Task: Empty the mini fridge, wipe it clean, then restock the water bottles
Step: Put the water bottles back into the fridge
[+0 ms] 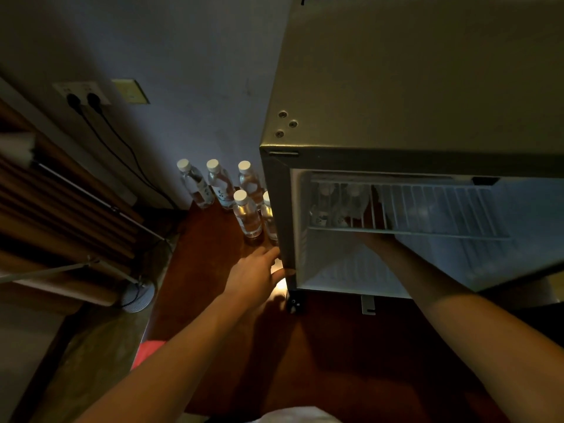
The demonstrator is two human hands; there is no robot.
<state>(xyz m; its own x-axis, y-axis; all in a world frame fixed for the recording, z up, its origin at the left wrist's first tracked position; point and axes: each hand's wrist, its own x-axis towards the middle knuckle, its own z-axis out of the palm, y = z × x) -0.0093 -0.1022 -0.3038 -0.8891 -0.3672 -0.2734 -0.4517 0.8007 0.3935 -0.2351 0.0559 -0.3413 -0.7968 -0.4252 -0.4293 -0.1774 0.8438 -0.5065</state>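
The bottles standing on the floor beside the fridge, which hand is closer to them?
Left. The left hand is just in front of the floor bottles, by the fridge corner. The right hand reaches inside, under the wire shelf.

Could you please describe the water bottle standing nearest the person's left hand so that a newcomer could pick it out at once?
Find the open mini fridge; five water bottles stand on the floor against its left side. Three form a back row by the wall, two a front row. It is the front-row bottle in full view, unlike its neighbour, half hidden behind the fridge's edge.
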